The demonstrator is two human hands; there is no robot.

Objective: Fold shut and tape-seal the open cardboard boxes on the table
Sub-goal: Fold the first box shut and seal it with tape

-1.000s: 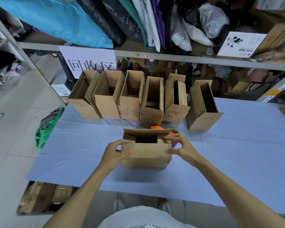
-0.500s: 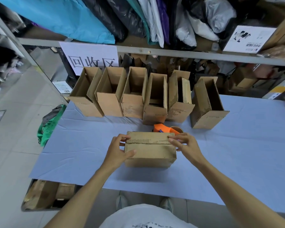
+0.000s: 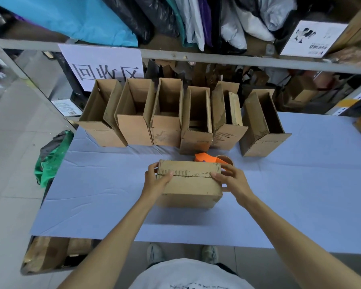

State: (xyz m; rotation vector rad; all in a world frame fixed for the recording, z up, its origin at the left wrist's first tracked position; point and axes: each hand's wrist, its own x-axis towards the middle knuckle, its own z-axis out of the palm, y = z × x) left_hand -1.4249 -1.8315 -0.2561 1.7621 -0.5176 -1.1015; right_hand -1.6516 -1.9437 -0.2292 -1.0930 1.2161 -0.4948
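A small cardboard box (image 3: pixel 191 184) stands on the blue-covered table (image 3: pixel 290 195) in front of me, its top flaps folded flat so they meet along a seam. My left hand (image 3: pixel 156 181) grips its left end, thumb on the top. My right hand (image 3: pixel 230 179) presses the right end, fingers on the flaps. Just behind the box lies an orange tape dispenser (image 3: pixel 206 157) with a brown roll, partly hidden. Several open cardboard boxes (image 3: pixel 167 113) stand in a row at the table's far side.
A metal shelf (image 3: pixel 196 57) with bags and a white paper sign (image 3: pixel 104 65) runs behind the row. A green bag (image 3: pixel 50 157) lies on the floor at the left. Flattened cardboard (image 3: pixel 48 253) sits under the table's near left corner.
The box's top was partly open a second ago; the flaps are now folded shut. Both hands have moved onto the top corners and hold them down.
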